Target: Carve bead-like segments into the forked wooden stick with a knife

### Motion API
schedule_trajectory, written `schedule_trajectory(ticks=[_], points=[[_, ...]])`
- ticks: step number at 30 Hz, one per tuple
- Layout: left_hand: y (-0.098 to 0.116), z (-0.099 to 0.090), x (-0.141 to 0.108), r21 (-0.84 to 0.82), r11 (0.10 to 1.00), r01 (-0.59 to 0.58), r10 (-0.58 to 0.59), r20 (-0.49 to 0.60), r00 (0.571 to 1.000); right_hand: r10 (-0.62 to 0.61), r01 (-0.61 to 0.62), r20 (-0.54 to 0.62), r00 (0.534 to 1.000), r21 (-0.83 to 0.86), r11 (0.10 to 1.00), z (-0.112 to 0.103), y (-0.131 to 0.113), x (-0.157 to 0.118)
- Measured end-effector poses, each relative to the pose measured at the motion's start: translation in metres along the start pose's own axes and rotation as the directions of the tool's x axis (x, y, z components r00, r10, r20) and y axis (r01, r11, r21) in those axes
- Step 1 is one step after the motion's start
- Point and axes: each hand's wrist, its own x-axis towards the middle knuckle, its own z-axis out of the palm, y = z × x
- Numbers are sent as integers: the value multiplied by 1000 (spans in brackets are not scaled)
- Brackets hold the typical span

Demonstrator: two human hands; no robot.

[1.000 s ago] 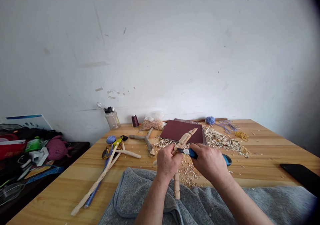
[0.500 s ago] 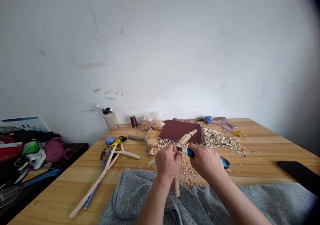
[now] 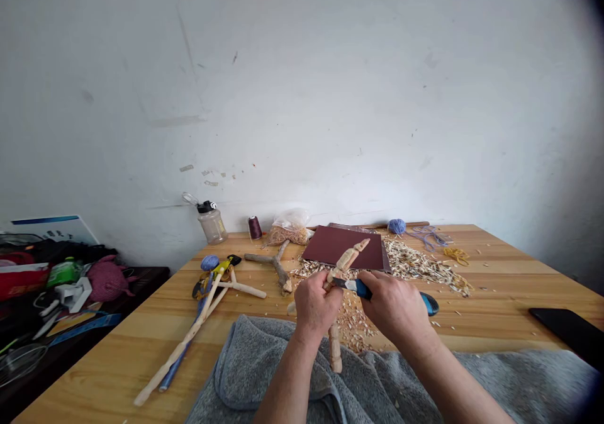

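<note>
My left hand (image 3: 317,307) is closed around a peeled, forked wooden stick (image 3: 347,259), whose carved, pointed end rises away from me. Another part of the stick shows below that hand, over the grey towel (image 3: 264,355). In my right hand (image 3: 396,301) is a utility knife (image 3: 363,289) with a blue and black handle. Its blade lies against the stick right beside my left thumb. The knife's rear end sticks out past the right hand. Wood shavings (image 3: 352,323) lie on the table under both hands.
Dark red sandpaper sheets (image 3: 342,246) and a shavings pile (image 3: 419,263) lie beyond my hands. A bare forked branch (image 3: 278,267) and peeled sticks (image 3: 189,339) are to the left. A bottle (image 3: 212,224) stands by the wall; a black flat object (image 3: 566,329) lies right.
The view has shifted slightly. The stick's pointed end has tipped a little to the left. Both hands keep their grips, and the blade stays at nearly the same place on the wood.
</note>
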Motion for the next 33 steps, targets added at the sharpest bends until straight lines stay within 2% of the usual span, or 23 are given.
schedule_trajectory(ticks=[4, 12, 19, 33], points=[[0, 0, 1, 13, 1000, 5, -5, 9, 1000, -1, 1, 4, 1000, -3, 1000, 0, 0, 1], [0, 3, -2, 153, 986, -69, 76, -45, 996, 60, -59, 53, 997, -18, 998, 1, 0, 1], [1, 1, -1, 92, 995, -41, 46, -49, 998, 11, -11, 21, 1000, -8, 1000, -2, -2, -1], [1, 0, -1, 106, 994, -27, 31, -37, 999, 26, -25, 27, 999, -23, 999, 0, -1, -1]])
